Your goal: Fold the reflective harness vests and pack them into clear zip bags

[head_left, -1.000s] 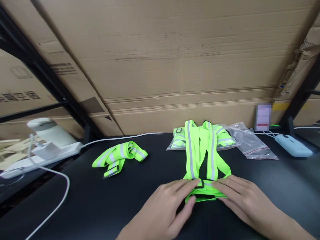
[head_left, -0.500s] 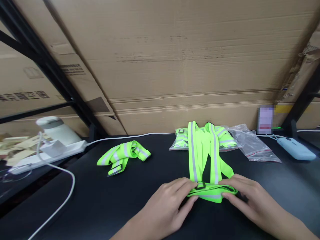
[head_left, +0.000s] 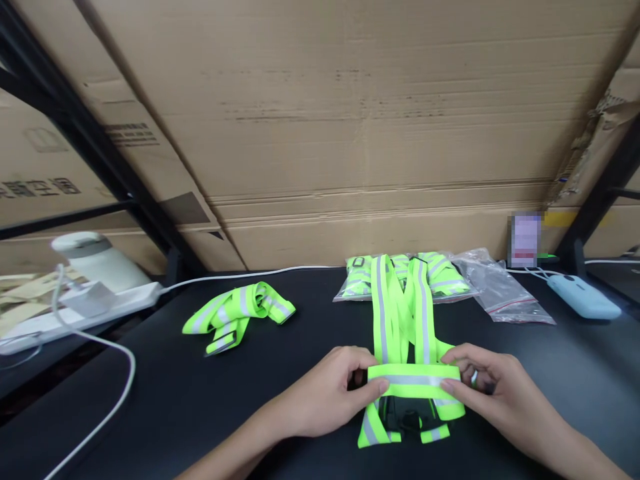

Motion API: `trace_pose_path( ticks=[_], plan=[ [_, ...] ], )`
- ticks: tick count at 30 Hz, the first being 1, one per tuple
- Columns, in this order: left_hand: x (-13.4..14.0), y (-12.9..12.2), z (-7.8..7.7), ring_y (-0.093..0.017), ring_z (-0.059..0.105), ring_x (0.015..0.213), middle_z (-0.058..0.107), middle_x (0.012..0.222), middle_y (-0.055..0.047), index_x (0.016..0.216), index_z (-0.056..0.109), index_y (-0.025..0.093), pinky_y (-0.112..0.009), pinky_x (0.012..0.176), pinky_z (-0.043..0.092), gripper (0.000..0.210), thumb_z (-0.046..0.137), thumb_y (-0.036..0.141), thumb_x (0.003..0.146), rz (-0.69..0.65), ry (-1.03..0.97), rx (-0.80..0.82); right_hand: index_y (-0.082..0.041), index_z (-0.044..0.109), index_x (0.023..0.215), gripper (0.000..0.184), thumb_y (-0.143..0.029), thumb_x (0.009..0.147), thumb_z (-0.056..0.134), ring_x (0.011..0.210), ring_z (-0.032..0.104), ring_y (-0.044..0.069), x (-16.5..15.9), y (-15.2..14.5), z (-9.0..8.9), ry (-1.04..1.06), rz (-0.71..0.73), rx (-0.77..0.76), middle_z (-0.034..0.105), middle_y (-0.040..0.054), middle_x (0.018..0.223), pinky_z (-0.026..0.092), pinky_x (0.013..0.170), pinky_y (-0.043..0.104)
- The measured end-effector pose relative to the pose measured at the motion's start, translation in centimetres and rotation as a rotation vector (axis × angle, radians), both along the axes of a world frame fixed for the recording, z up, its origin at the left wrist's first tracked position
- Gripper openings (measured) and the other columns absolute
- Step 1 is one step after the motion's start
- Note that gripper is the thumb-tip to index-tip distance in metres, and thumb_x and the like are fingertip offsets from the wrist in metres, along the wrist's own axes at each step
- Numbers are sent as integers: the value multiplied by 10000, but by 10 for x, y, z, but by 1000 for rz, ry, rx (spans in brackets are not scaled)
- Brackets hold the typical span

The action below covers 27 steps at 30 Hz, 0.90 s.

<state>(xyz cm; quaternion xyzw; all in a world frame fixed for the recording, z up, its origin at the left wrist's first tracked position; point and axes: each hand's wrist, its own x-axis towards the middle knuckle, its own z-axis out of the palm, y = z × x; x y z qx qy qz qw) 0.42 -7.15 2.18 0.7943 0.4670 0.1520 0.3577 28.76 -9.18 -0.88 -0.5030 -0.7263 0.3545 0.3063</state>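
A: Status?
B: Neon-green, silver-striped webbing harness [head_left: 414, 381] is held by left hand [head_left: 333, 390] and right hand [head_left: 503, 393], thumbs and fingers closed on band ends.
A: Where?
B: Laid on smooth black table [head_left: 200, 417], mid-right.

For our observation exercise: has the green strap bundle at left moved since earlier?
No: the green strap bundle shows no shift against the power strip.

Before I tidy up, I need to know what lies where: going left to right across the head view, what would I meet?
White bottle → loose green strap bundle → left hand → held green strap → right hand → light-blue device.
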Motion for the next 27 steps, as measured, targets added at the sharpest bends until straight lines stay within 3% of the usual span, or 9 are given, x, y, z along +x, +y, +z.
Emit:
trace_pose_path(
  ticks=[4,8,14,19,24,27],
  plan=[
    [-2,-9,-5,-116,436,591,490,642,38,876,690,173,-207,548,324,339,503,437,980,55,-35,-12,-238,679,1082,259,-435,915,664,674,563,153,9,-4,4,-58,-52,206,645,17,842,475,594,253],
    [-5,-16,-11,-97,370,564,428,630,42,828,660,153,-209,508,282,404,484,475,999,71,-86,-62,-236,685,1126,223,-359,960,600,813,625,180,19,-7,9,-78,-24,227,671,68,1046,527,718,277],
    [-4,-25,-14,-101,570,579,556,773,-2,909,660,156,-170,501,452,380,508,494,992,95,-236,-116,-247,665,1281,328,-297,986,531,733,603,158,22,-11,7,-125,68,56,612,26,846,511,637,251],
    [-2,-26,-13,-117,631,575,576,847,-27,961,666,151,-203,519,567,387,533,514,975,108,-334,-193,-240,652,1277,376,-265,903,633,735,597,139,16,-14,6,52,154,-105,632,24,910,532,656,237],
    [-4,-26,-14,-117,640,594,577,873,-35,964,663,155,-196,536,558,357,519,481,993,59,-345,-170,-186,622,994,184,-287,872,716,678,577,114,2,-6,2,268,150,-364,608,-28,757,472,630,215],
    [-5,-26,-11,-117,630,634,595,901,-44,975,661,168,-186,558,532,332,497,455,1008,17,-307,-96,-201,528,889,197,-234,856,720,789,635,152,-5,-4,6,298,171,-371,644,-28,765,474,695,228]
  ],
)
